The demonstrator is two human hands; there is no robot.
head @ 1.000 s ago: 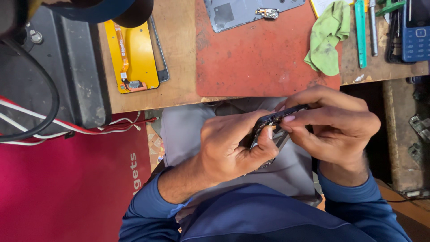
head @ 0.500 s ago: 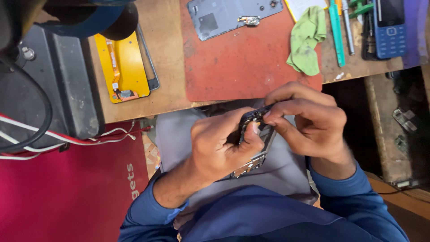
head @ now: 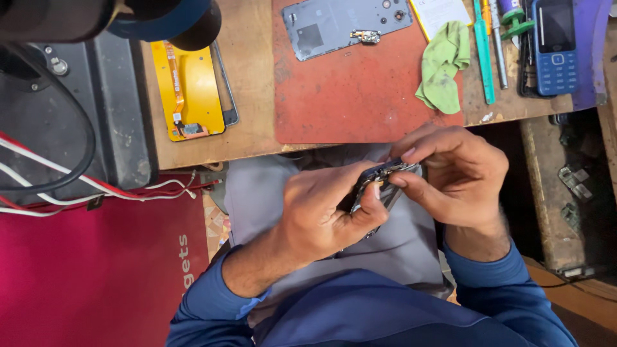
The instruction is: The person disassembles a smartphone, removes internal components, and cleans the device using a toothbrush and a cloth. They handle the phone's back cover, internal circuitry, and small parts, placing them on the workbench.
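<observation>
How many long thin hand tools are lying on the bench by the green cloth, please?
2 clearly: a teal plastic tool beside the crumpled green cloth, and a grey metal tool just right of it. More may be hidden at the picture's top edge.

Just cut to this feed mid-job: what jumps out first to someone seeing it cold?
Both hands meet over the lap at centre: the left hand grips a dark phone frame while the right hand pinches its upper edge. Behind them, on the wooden bench, a red mat carries a grey phone back cover. A yellow phone part lies to its left, a green cloth to its right.
</observation>
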